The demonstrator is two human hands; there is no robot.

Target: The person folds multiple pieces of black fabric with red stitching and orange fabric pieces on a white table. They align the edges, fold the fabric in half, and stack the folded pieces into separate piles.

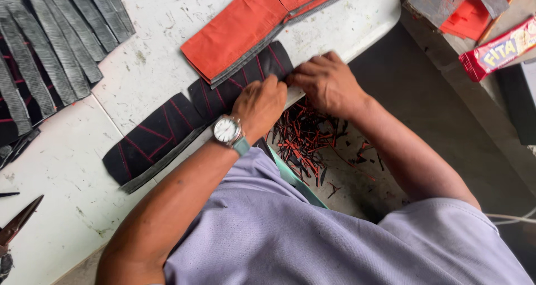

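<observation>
My left hand (259,103) lay flat on the long black strip with red lines (184,117), near its far end, the fingers together and pressing it on the white table (61,162). My right hand (326,81) was just beside, curled at the same end of the strip; what its fingertips pinched I could not tell. Most of the strip stretched to the left of both hands. An orange stack (240,31) lay just behind it, and small red and black scraps (304,142) lay below the table edge.
</observation>
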